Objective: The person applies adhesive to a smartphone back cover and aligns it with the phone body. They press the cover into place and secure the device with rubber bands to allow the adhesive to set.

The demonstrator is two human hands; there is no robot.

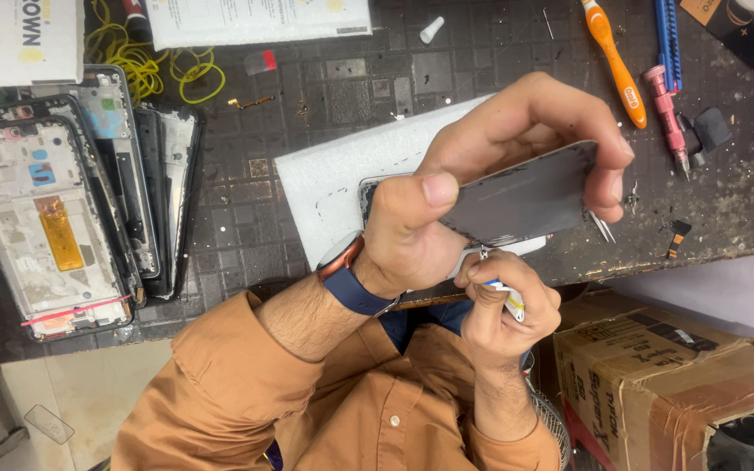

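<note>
Two hands are at work over the edge of the dark bench, and both are ours. Our left hand grips a flat phone screen tilted up off the white foam sheet, thumb pressed on the near long edge, fingers curled over the far edge and the right-hand corner. Our right hand sits just below the screen's lower edge, fingers closed tightly around a small white and blue tool whose tip we cannot make out.

We judge the main risk to be the glass: it is held only by its edges, half out over the bench edge, so a slip of the thumb could drop it toward the cardboard box or the floor. A hard push from the tool could crack the thin panel or tear whatever hangs at its corner near the tweezers. Squeezing harder to steady it could bend it. The stack of phone frames lies well apart at the left, and the orange brush and pink screwdriver are near the raised corner.
</note>
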